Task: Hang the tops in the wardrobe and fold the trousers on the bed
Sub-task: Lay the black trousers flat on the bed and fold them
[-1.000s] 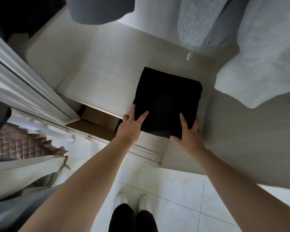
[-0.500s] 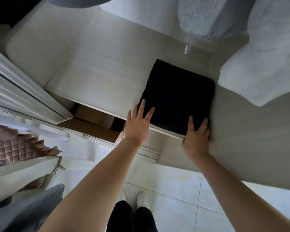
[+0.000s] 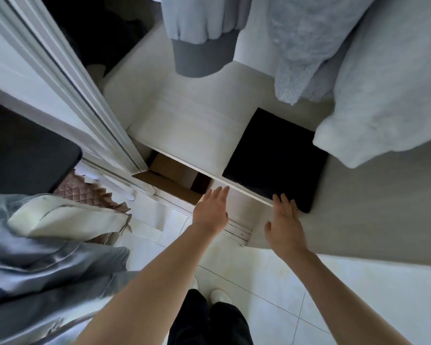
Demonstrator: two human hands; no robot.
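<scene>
The folded black trousers [image 3: 275, 159] lie on the wardrobe shelf [image 3: 184, 125], at its right near corner, under the hanging grey tops [image 3: 202, 36]. The left hand [image 3: 210, 211] and the right hand [image 3: 285, 226] are both released, fingers spread, holding nothing; the right fingertips [image 3: 280, 199] reach just to the near edge of the trousers. The bundle looks soft and light. I think it is best taken from both sides, underneath, so the folds do not open.
</scene>
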